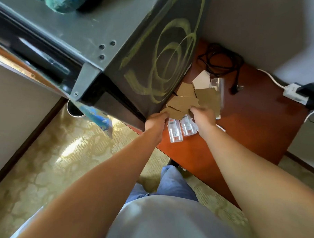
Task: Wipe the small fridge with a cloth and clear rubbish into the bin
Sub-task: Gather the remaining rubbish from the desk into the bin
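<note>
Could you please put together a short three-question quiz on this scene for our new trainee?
1. True or false: both hands are on the torn cardboard pieces.
2. Where do the yellow scribbles appear?
A. on the fridge's side
B. on the floor
C. on the wall
3. Fill in: two clear plastic packs lie on the ____ table between the hands.

Key: 1 true, the left hand and right hand both grip cardboard; 2 A, on the fridge; 3 wooden.

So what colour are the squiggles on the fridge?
Yellow-green loops on the fridge's dark side, head view.
</note>
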Demonstrator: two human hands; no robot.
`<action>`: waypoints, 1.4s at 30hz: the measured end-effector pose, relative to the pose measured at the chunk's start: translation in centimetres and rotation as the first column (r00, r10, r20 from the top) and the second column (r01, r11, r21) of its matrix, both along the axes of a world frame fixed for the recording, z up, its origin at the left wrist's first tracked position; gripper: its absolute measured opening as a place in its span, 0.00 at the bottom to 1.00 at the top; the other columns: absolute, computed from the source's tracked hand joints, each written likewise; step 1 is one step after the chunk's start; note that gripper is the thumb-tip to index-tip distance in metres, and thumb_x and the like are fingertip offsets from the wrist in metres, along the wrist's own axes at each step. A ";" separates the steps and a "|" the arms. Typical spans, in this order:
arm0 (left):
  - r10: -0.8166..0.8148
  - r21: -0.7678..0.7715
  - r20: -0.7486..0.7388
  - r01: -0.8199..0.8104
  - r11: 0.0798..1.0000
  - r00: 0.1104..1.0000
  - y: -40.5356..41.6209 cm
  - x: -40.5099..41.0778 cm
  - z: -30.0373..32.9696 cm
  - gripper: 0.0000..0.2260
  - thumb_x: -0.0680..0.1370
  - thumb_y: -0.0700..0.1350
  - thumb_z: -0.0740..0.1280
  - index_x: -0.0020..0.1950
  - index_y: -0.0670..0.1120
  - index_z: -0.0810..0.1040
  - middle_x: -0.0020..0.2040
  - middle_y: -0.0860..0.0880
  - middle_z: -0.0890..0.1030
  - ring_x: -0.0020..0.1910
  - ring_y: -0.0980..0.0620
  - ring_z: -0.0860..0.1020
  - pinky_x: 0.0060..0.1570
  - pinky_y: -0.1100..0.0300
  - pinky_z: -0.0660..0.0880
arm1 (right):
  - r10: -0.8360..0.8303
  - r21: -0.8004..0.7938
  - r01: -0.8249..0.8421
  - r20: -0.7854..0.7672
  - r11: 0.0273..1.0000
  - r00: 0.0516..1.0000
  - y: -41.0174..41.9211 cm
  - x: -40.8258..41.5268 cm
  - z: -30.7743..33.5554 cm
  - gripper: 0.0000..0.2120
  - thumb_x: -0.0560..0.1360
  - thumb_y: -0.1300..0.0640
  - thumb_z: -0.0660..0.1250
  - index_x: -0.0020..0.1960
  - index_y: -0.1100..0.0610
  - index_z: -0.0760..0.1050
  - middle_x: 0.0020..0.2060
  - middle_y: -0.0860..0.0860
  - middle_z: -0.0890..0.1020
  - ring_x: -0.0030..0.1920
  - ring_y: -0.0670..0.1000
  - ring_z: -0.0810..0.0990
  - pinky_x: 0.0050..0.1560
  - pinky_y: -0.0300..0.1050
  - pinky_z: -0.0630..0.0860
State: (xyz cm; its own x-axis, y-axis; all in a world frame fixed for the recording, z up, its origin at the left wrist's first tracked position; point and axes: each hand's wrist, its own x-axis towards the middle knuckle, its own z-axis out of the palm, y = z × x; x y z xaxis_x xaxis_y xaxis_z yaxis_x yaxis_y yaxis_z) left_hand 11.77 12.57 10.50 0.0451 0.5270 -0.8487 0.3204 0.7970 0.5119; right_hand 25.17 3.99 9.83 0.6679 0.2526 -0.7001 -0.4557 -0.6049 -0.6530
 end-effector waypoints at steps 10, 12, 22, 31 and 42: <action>-0.019 0.007 0.312 0.018 1.000 0.950 -4.0 -9.5 1.4 0.13 0.75 0.32 0.71 0.52 0.43 0.70 0.45 0.42 0.80 0.41 0.46 0.81 0.56 0.47 0.82 | -0.026 -0.073 0.038 0.156 0.997 0.987 -5.1 -11.1 2.5 0.06 0.73 0.54 0.71 0.47 0.55 0.80 0.42 0.51 0.83 0.44 0.55 0.81 0.46 0.48 0.78; -0.031 -0.017 0.340 0.039 0.999 0.940 -4.1 -13.0 1.9 0.18 0.74 0.31 0.71 0.58 0.43 0.69 0.48 0.42 0.79 0.40 0.47 0.82 0.51 0.51 0.83 | -0.045 -0.048 0.053 0.156 0.997 0.987 -5.9 -14.8 3.0 0.07 0.74 0.60 0.70 0.51 0.59 0.79 0.43 0.52 0.83 0.43 0.54 0.81 0.43 0.45 0.76; 0.021 0.004 0.391 -0.025 1.000 0.920 0.3 -33.2 5.5 0.18 0.75 0.28 0.69 0.63 0.40 0.77 0.55 0.40 0.82 0.49 0.46 0.84 0.44 0.59 0.83 | 0.132 0.057 -0.145 0.190 0.988 0.973 0.2 -31.9 5.6 0.18 0.76 0.62 0.67 0.64 0.50 0.74 0.56 0.51 0.80 0.50 0.53 0.78 0.43 0.44 0.74; 0.208 0.157 0.461 -0.310 0.938 0.863 5.6 -47.7 8.7 0.12 0.77 0.32 0.66 0.56 0.43 0.82 0.50 0.45 0.83 0.47 0.48 0.82 0.45 0.60 0.81 | 0.469 0.060 -0.496 0.248 0.866 0.848 10.7 -42.7 8.4 0.17 0.76 0.62 0.65 0.62 0.50 0.72 0.52 0.52 0.79 0.40 0.52 0.85 0.37 0.45 0.82; 0.509 0.222 0.363 -0.603 0.766 0.781 10.3 -57.9 7.0 0.05 0.81 0.42 0.68 0.48 0.41 0.79 0.53 0.41 0.83 0.48 0.48 0.84 0.47 0.58 0.83 | 0.647 0.075 -0.683 0.258 0.727 0.717 19.6 -51.0 7.3 0.11 0.76 0.59 0.66 0.58 0.56 0.77 0.40 0.56 0.85 0.33 0.50 0.83 0.38 0.47 0.82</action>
State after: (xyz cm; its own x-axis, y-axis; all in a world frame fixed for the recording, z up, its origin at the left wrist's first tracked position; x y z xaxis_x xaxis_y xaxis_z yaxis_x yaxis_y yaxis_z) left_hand -46.17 22.90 17.51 -0.1426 0.7596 -0.6346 -0.3149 0.5730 0.7566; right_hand -25.79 23.64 17.14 0.4040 0.7769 -0.4830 0.1768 -0.5843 -0.7920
